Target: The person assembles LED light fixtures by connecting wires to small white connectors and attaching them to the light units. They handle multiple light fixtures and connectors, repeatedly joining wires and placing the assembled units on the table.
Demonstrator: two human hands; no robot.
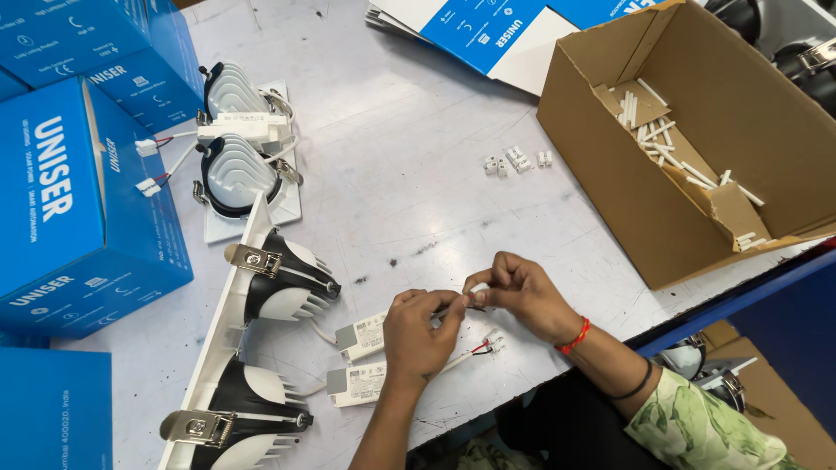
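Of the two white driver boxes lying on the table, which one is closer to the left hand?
The upper driver box, whose right end almost meets the left hand; the lower box lies nearer the table edge.

Head camera, steeply down, close overhead

bare forearms, red thread band [575,336] and thin black band [638,383] on right wrist, green leaf-print sleeve [697,426]
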